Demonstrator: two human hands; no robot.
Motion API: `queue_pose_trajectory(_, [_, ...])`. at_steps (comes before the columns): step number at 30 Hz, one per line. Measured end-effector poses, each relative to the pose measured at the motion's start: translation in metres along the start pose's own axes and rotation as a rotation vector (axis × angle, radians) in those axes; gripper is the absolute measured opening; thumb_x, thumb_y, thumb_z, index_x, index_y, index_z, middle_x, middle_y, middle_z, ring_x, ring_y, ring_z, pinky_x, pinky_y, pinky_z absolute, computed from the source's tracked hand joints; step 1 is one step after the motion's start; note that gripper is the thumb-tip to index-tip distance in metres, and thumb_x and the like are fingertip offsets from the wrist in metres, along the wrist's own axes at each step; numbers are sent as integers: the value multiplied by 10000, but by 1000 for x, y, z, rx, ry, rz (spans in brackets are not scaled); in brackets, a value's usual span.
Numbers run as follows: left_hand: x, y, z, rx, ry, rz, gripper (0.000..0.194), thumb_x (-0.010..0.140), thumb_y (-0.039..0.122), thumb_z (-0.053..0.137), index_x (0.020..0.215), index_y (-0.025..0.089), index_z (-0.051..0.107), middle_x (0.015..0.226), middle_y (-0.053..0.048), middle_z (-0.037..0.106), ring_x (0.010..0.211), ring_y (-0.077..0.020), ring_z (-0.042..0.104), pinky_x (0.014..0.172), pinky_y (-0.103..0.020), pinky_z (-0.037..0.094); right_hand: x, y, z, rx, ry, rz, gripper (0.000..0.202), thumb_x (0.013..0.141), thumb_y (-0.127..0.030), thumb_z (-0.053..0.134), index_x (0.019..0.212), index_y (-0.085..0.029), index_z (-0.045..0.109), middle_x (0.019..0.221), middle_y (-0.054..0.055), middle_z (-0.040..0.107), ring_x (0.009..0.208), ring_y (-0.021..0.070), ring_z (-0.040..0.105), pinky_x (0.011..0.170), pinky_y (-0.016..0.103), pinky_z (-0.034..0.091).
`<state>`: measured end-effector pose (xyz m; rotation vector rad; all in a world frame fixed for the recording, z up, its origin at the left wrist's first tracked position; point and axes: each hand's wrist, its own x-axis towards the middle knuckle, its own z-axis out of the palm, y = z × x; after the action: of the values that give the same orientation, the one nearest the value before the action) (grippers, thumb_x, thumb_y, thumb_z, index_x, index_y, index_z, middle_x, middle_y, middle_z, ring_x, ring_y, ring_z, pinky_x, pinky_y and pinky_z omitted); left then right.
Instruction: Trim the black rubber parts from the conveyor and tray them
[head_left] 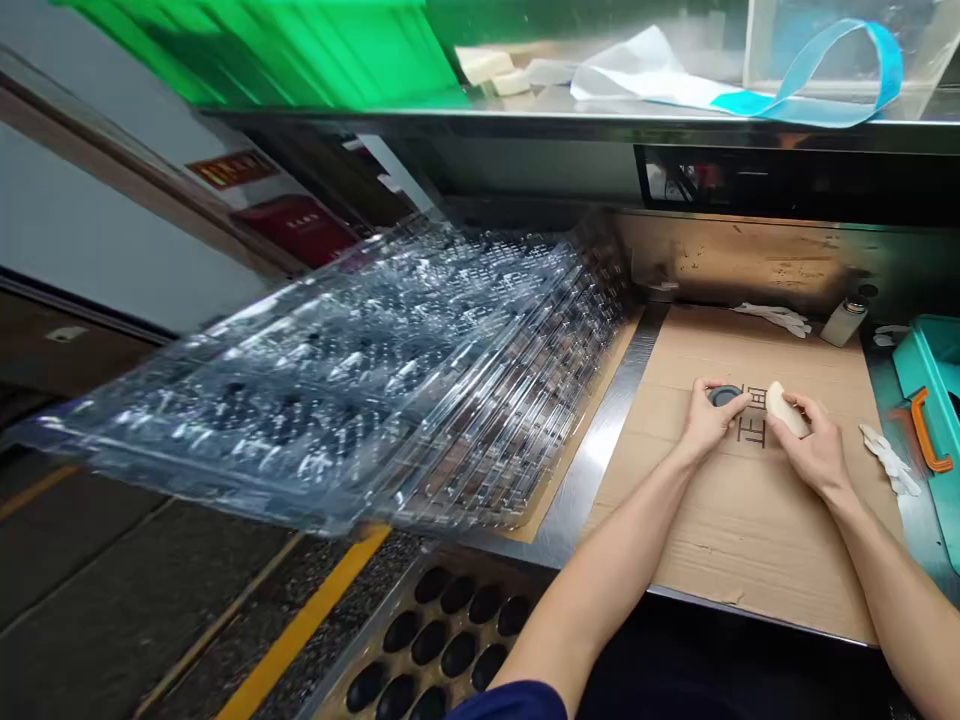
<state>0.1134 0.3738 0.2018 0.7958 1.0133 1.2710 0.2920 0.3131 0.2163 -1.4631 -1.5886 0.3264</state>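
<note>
Over the cardboard sheet (pixel 720 520), my left hand (pixel 706 418) pinches a small dark round part (pixel 724 395) between thumb and fingers. My right hand (pixel 816 440) holds a cream-coloured pad (pixel 786 408) with a curved edge, just to the right of the dark part. A small gap separates the two objects. Black printed characters show on the cardboard between my hands.
Stacked clear plastic trays (pixel 337 370) fill the left side. A tray of black round parts (pixel 457 655) sits low in front. Toward the back stand a small bottle (pixel 844 322) and white gloves (pixel 776 318); another glove (pixel 889 460) and a teal box (pixel 930 380) are at right.
</note>
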Motion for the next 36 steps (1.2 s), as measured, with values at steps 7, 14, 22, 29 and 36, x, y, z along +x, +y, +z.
queue_pose_trajectory(7, [-5,3,2,-325,-190,-187,522,786,257,851,1219,199,565,1003,-40,736,849,-162,697,814,-316,560,-12,-23,19,-45,6,-74,384,931,-468,738,1220,-217,709,1201,117,717,1104,272,688,974,421,562])
queue_pose_trajectory(14, [-14,11,6,-622,-295,-495,97,824,96,623,888,165,644,1022,-94,747,972,-201,718,989,-376,562,-17,-16,27,-143,32,-89,380,969,-462,690,1251,-211,736,1178,137,694,1111,296,657,982,462,563])
queue_pose_trajectory(22, [-18,13,14,-650,-151,-467,210,1027,187,496,1149,210,665,1251,-67,750,1208,-204,703,1162,-405,494,-18,-26,43,-293,75,-95,345,1008,-371,604,1261,-202,767,1182,160,675,1076,309,579,948,472,548])
queue_pose_trajectory(29, [-18,4,14,-586,-226,-442,213,1054,207,455,1114,188,658,1124,-97,764,1120,-198,735,1112,-388,529,-18,-29,46,-324,7,-62,330,1002,-346,585,1231,-218,785,1156,146,689,1040,299,575,953,448,537])
queue_pose_trajectory(36, [-17,10,8,-498,-258,-477,237,1058,229,449,1220,188,617,1257,-144,739,1136,-252,735,961,-427,595,4,2,15,-413,92,76,370,996,-369,594,1278,-181,741,1178,169,679,1124,325,589,1024,476,505])
